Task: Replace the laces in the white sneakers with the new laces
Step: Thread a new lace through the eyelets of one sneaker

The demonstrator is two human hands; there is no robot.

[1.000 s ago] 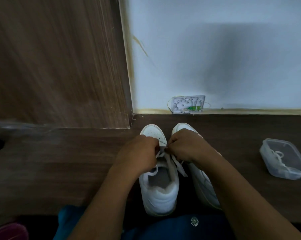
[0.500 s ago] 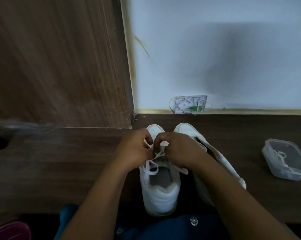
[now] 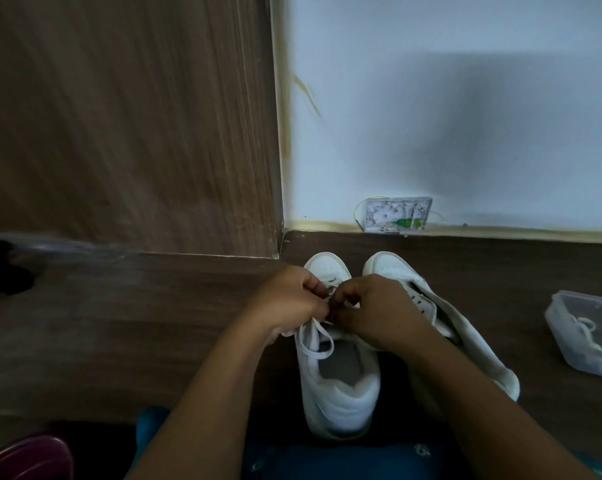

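We are viewing a domestic room corner: a dark wood-laminate surface point(image 3: 119, 323) is meeting a pale painted wall point(image 3: 465, 98), a wood-grain panel point(image 3: 129, 116) is standing alongside, and an uncovered cable junction box point(image 3: 396, 214) is sitting at the wall's base.

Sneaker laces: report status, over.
Pinching the white lace: left hand, right hand, over the upright sneaker. Loop slack near its opening. Alongside, other sneaker tilted, not obstructing.

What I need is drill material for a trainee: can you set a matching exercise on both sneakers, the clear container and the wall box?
Things: 1 left-side sneaker; 2 right-side sneaker; 3 clear container; 4 white box.
States: a at the wall foot; b holds a coiled lace; c left hand and right hand pinch its lace; d tilted sideways.
Pairs: 1-c, 2-d, 3-b, 4-a.
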